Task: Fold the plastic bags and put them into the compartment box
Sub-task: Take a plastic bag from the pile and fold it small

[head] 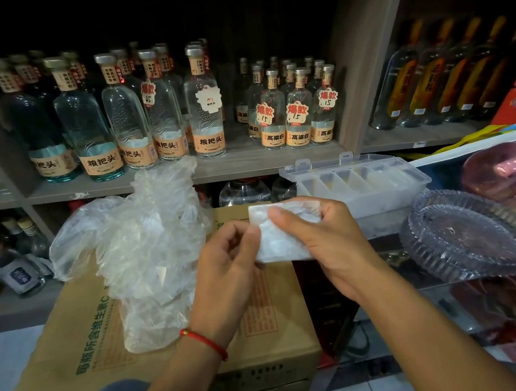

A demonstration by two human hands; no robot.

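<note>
From the head view: both hands are up in front of the shelf, working one folded bag (282, 234) between them. The right hand (324, 245) has it gripped — thumb across the front, fingers (289, 220) curled over the top edge, the flat white packet tucked into the palm. The left hand (226, 264) pinches the packet's left edge, its fingers (248, 232) bent in tight against it. A red cord (205, 343) circles the left wrist.

Just left of the hands, a loose heap of clear bags (145, 241) stands crumpled on a carton (83, 343) with green printing along its side. The folded bag is held in the air above the carton's far right corner, touching only the hands.

Behind and to the right sits the box (356, 183), clear plastic, lid swung open at the back, a row of narrow compartments showing; several hold pale white fills, though what exactly is hard to make out. It rests on a glass surface (475, 285), beside a ribbed glass dish (463, 235) and a pink bowl (507, 171).

On the shelf (246, 161) behind — rows of clear bottles (129, 113) with orange labels, some tagged 15 and 25.
</note>
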